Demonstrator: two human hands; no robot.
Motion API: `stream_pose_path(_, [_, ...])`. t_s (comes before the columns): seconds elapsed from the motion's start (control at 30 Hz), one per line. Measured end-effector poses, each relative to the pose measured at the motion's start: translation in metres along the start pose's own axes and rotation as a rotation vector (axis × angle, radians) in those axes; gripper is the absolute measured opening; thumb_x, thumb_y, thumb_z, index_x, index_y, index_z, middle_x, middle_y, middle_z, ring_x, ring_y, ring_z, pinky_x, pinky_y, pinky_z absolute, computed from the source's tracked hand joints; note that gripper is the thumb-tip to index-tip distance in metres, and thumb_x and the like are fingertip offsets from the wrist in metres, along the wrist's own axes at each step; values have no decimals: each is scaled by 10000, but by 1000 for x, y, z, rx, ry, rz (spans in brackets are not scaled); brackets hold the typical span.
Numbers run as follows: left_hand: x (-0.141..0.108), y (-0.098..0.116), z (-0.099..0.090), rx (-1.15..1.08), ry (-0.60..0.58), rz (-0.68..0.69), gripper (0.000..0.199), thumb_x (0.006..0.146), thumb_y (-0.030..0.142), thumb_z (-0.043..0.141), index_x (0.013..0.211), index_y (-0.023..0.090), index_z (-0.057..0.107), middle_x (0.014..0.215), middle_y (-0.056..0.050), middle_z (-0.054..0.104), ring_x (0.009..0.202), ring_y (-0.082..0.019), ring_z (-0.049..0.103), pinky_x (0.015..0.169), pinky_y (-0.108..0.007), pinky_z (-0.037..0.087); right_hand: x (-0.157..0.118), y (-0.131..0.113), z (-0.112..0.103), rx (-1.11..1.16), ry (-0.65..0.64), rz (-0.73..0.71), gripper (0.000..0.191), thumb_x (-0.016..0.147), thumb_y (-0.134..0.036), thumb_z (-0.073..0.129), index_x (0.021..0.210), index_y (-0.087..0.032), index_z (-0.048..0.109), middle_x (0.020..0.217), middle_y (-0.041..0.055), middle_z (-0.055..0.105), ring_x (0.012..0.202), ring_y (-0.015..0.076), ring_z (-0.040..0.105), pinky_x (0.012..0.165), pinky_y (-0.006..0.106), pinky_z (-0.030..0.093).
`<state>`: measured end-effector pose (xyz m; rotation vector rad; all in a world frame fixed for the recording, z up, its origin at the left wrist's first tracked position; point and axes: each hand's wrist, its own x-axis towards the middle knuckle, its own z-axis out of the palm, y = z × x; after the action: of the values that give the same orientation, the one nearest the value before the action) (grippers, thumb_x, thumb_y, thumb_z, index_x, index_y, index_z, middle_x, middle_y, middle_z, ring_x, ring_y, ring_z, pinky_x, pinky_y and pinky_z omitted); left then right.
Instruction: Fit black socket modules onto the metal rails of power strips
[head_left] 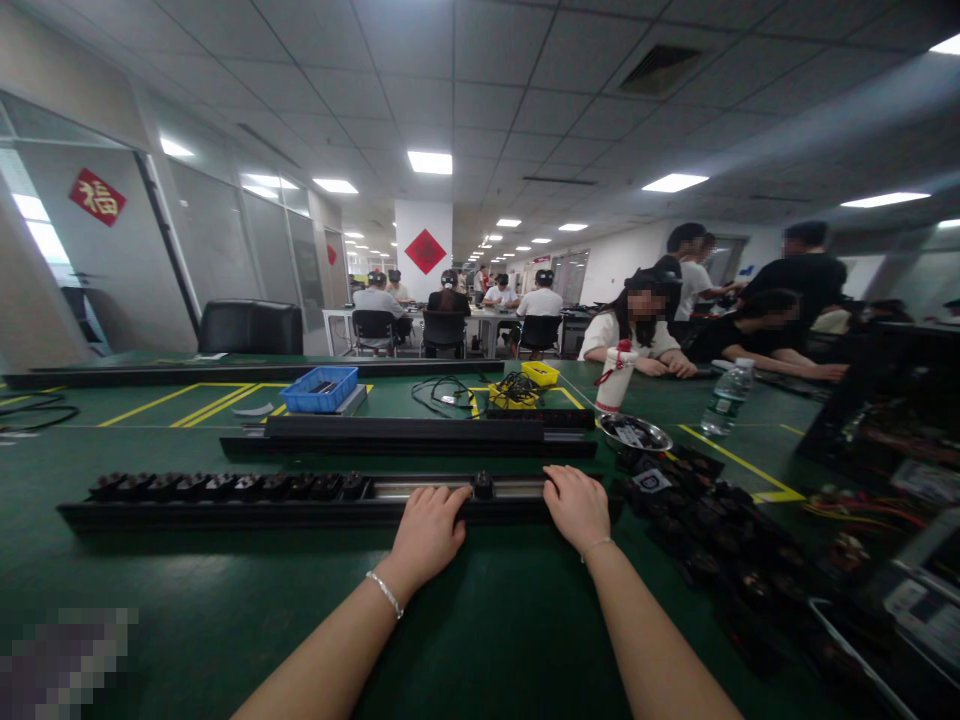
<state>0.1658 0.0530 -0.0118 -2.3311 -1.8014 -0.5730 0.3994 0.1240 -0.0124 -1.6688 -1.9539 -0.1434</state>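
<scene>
A long black rail (pixel 262 515) lies across the green table in front of me, with a silvery channel along its top. Several small black modules (pixel 221 486) sit in a row along its left half. One more black module (pixel 482 487) stands apart, farther right in the channel. My left hand (pixel 429 530) is closed over the rail's near wall, its thumb and fingertips just left of that lone module. My right hand (pixel 579 510) curls over the rail near its right end, its fingertips on the edge. Some of both hands' fingers are hidden behind the rail.
A second black rail (pixel 405 432) lies beyond. Farther back are a blue bin (pixel 321 390), a yellow bin (pixel 540 374) and cables. To the right are a metal bowl (pixel 636 436), a water bottle (pixel 727 400), a white tumbler (pixel 616 380) and piled black modules (pixel 705 520). People sit beyond.
</scene>
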Motion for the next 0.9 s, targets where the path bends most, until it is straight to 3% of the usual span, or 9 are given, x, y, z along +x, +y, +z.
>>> stream_pose_path(0.23, [2, 0, 0, 18, -16, -6, 452, 791, 248, 447, 1239, 313, 435, 1024, -24, 576, 996, -193, 486, 930, -360, 296, -1, -3, 5, 49, 53, 10, 333, 811, -241, 371, 1013, -226, 636, 1123, 29, 623, 1104, 188, 494, 984, 402, 246])
stream_pose_path(0.43, [3, 0, 0, 29, -21, -11, 472, 782, 243, 446, 1245, 331, 433, 993, -22, 575, 965, -198, 486, 914, -364, 299, -4, -24, 3, 125, -7, -157, 337, 817, -238, 370, 1026, -220, 634, 1094, 33, 634, 1064, 161, 521, 942, 327, 321])
stream_pose_path(0.6, [2, 1, 1, 58, -16, -7, 488, 778, 250, 454, 1256, 344, 420, 988, -21, 576, 949, -201, 488, 908, -366, 300, -14, -51, 3, 150, -72, -286, 378, 812, -298, 417, 1156, -233, 562, 1174, 34, 591, 1130, 185, 464, 975, 349, 289])
stream_pose_path(0.73, [1, 1, 1, 60, -21, -8, 485, 779, 254, 452, 1255, 341, 422, 1008, -25, 571, 959, -199, 486, 922, -364, 286, -17, -67, 3, 143, -100, -233, 414, 829, -349, 410, 1228, -275, 493, 1208, 28, 567, 1165, 200, 428, 978, 385, 269])
stream_pose_path(0.9, [1, 3, 0, 74, -27, -11, 500, 772, 241, 456, 1259, 344, 414, 999, -30, 567, 951, -201, 488, 919, -374, 282, -13, -79, 4, 219, -105, -65, 339, 828, -425, 421, 1119, -320, 560, 1159, -3, 595, 1145, 199, 444, 998, 436, 206])
